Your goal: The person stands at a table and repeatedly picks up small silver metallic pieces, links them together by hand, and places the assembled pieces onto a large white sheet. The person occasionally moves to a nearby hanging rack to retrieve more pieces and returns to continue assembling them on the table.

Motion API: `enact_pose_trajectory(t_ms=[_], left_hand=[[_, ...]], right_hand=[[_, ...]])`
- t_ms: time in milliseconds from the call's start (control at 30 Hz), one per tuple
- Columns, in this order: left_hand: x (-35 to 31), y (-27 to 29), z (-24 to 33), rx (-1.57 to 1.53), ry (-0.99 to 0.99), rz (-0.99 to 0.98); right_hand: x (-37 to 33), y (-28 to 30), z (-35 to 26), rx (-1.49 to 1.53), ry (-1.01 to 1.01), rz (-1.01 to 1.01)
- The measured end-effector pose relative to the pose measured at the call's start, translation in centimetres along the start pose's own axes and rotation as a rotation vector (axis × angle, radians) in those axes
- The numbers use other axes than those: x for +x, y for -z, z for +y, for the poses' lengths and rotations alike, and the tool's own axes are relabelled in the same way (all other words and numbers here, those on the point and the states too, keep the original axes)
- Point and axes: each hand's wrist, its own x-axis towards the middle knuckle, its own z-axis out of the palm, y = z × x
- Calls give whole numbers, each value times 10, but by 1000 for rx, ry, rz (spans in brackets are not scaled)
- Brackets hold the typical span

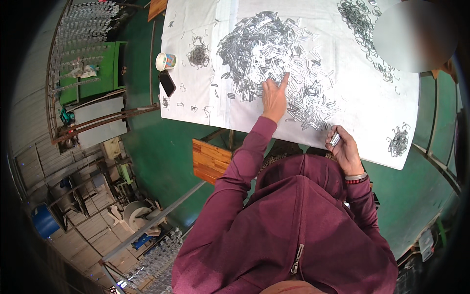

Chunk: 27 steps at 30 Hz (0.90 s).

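Note:
A large heap of small, elongated silvery metal loops [245, 54] lies on the white-covered table in front of me. My left hand [275, 102] reaches onto the near side of this heap, its index finger stretched out and touching the pieces; I see nothing held in it. Close to the table's near edge, my right hand [345, 151] is closed around a few metal loops [335, 139] stacked together. Between the two hands, more loose loops [308, 110] spread out from the heap.
Bent wire hooks lie in tangled piles at the left [198, 55], far right [357, 22] and near right corner [399, 140]. A white tub [165, 61] and a black phone [167, 84] rest by the left edge. A wooden stool [210, 160] stands below; a blurred disc covers the upper right.

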Motion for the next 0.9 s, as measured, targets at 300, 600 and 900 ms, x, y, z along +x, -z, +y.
enact_pose_trajectory(t_ms=[300,600,900], left_hand=[[-6,12,15,-92,-44,-105],[14,7,-8,-312,-96,-13],[27,-4,-4,-112,-119,-93]], right_hand=[[1,-1,-4,-4,59,-4],[0,-1,0,21,36,34],[6,0,0,40,40,5]])
